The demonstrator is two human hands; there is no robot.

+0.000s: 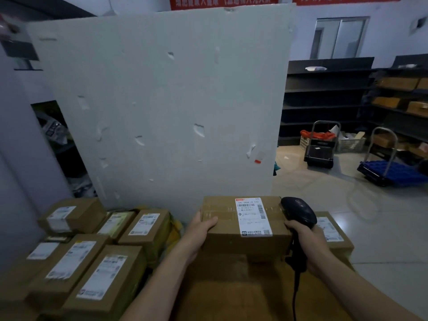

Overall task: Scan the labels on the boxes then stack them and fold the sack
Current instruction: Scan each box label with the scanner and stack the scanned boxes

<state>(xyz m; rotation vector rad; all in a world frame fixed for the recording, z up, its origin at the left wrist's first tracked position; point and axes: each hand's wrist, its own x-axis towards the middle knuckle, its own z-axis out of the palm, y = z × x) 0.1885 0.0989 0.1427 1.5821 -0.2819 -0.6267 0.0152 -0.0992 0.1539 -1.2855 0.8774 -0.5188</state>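
Note:
A brown cardboard box (222,242) with a white shipping label (253,216) on top sits in front of me on a larger brown surface. My left hand (201,228) grips the box's left edge, thumb on top. My right hand (308,246) holds a black barcode scanner (297,212) by its handle, its head beside the box's right top corner. Several labelled boxes (85,258) lie in rows to the left. Another labelled box (331,230) sits behind my right hand. A yellow sack (174,230) shows between the left boxes and the held box.
A large white foam panel (162,100) stands upright right behind the boxes. Dark shelving (324,98) with cartons lines the far right wall. Two hand trolleys (320,147) and crates stand on the tiled floor at the right.

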